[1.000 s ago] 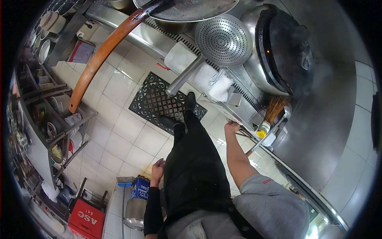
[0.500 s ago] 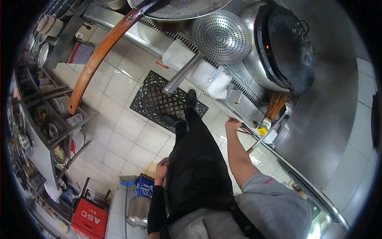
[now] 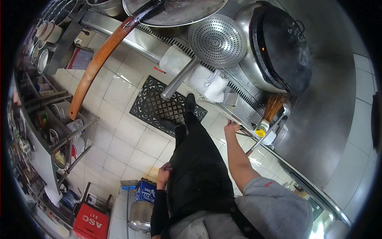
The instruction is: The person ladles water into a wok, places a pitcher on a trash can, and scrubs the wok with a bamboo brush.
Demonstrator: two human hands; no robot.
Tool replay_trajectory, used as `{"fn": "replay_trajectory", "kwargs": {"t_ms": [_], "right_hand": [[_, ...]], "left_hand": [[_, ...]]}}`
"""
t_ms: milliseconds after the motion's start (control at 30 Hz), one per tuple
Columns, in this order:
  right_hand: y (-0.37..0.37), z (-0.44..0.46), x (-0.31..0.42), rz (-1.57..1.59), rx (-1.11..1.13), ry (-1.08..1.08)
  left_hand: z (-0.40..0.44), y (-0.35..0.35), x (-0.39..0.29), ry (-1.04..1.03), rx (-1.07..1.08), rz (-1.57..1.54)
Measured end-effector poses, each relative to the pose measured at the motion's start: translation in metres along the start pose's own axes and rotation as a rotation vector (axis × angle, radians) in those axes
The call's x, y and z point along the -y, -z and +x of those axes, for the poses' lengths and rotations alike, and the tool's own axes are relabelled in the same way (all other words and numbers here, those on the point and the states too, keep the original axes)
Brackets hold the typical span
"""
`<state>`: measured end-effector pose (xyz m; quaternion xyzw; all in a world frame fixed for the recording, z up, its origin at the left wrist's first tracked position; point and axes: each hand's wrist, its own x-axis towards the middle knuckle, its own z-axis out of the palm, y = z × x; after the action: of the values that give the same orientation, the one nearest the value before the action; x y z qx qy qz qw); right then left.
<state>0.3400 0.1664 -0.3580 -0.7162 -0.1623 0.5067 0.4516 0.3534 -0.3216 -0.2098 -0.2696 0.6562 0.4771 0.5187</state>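
Note:
My left hand (image 3: 164,173) hangs low beside the black apron (image 3: 199,167), its fingers curled in and nothing visible in them. At the front edge of the stove counter, my right hand (image 3: 230,127) is closed; what its fingers grip is hidden. Close to it are a bamboo brush (image 3: 274,108), a container with a yellow rim (image 3: 260,132) and a long-handled ladle (image 3: 272,127). Farther up, a perforated strainer (image 3: 218,40) rests across the counter over folded white towels (image 3: 209,84). A dark, steaming wok (image 3: 288,51) sits on the round burner.
A long wooden handle (image 3: 95,65) of a mesh strainer (image 3: 179,10) sticks out over the floor. Underfoot is a black rubber mat (image 3: 155,104). Shelving (image 3: 43,147) lines the left side; a red ASC box (image 3: 90,221) and a metal bin (image 3: 140,213) stand behind me.
My left hand has shifted slightly down and inward against the apron. The right hand stays at the counter edge, lowered very slightly. The whole view has tilted a little.

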Motion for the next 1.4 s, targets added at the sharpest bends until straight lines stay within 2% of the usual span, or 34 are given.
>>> {"fn": "replay_trajectory", "kwargs": {"t_ms": [67, 133, 200, 300, 367, 400, 467, 533, 633, 733, 767, 867, 900, 933, 967, 1000, 1100, 1167, 1233, 1300, 1400], "right_hand": [[0.034, 0.054, -0.017, -0.339, 0.14, 0.204], [0.057, 0.076, -0.033, -0.752, -0.12, 0.782], [0.035, -0.05, 0.021, -0.536, 0.307, 0.406], [0.013, -0.096, 0.021, -0.669, 0.916, 0.092], [0.006, -0.105, 0.027, -0.945, 0.919, -0.108], [0.006, -0.1, 0.028, -1.088, 0.917, -0.203], [0.016, -0.079, 0.025, -1.131, 0.821, -0.266], [0.032, -0.041, 0.008, -1.079, 0.779, -0.172], [0.038, -0.027, 0.001, -1.019, 0.392, -0.009], [0.019, -0.015, 0.011, -0.029, 0.088, -0.271], [0.018, -0.014, 0.012, 0.257, 0.292, -0.34], [0.016, 0.027, -0.016, 0.242, 0.19, -0.222], [0.035, 0.065, -0.04, 0.248, 0.154, -0.184], [0.035, 0.067, -0.032, 0.307, 0.043, -0.273], [0.035, 0.056, -0.023, 0.275, 0.008, -0.291], [0.031, 0.04, -0.012, 0.242, -0.021, -0.311], [0.057, 0.017, 0.01, -0.054, 0.103, -0.173], [0.051, -0.033, 0.039, -0.546, 0.108, -0.114], [0.057, -0.046, 0.04, -0.903, 0.192, -0.254], [0.051, -0.07, 0.041, -1.121, 0.445, -0.394], [-0.002, -0.147, 0.056, -1.379, 0.886, -0.443]], "left_hand": [[0.002, 0.003, 0.008, -0.015, -0.023, 0.078], [-0.008, 0.004, -0.006, -0.04, -0.047, 0.088], [-0.009, 0.008, -0.005, -0.032, -0.031, 0.022], [-0.009, 0.016, -0.002, -0.044, -0.029, 0.021], [-0.007, 0.025, -0.007, -0.069, -0.035, 0.044], [-0.007, 0.029, -0.01, -0.075, -0.044, 0.045], [-0.009, 0.038, -0.012, -0.054, -0.075, -0.03], [-0.011, 0.043, -0.024, -0.012, -0.091, -0.162], [0.003, 0.053, -0.001, -0.003, -0.092, -0.054], [0.007, 0.058, -0.005, 0.065, -0.036, -0.015], [0.006, 0.062, -0.011, 0.024, -0.011, 0.151], [0.008, 0.066, -0.021, 0.016, -0.084, -0.038], [-0.01, 0.063, -0.063, 0.069, -0.089, 0.088], [-0.01, 0.061, -0.074, 0.074, -0.087, -0.07], [-0.003, 0.063, -0.079, 0.061, -0.08, -0.043], [0.005, 0.065, -0.082, 0.044, -0.075, -0.02], [0.008, 0.059, -0.127, 0.049, -0.035, 0.027], [0.019, 0.059, -0.152, -0.046, -0.049, 0.205], [0.025, 0.056, -0.18, -0.113, -0.096, 0.318], [0.026, 0.056, -0.215, -0.197, -0.137, 0.357], [0.031, 0.061, -0.235, -0.197, -0.092, 0.025]]}}
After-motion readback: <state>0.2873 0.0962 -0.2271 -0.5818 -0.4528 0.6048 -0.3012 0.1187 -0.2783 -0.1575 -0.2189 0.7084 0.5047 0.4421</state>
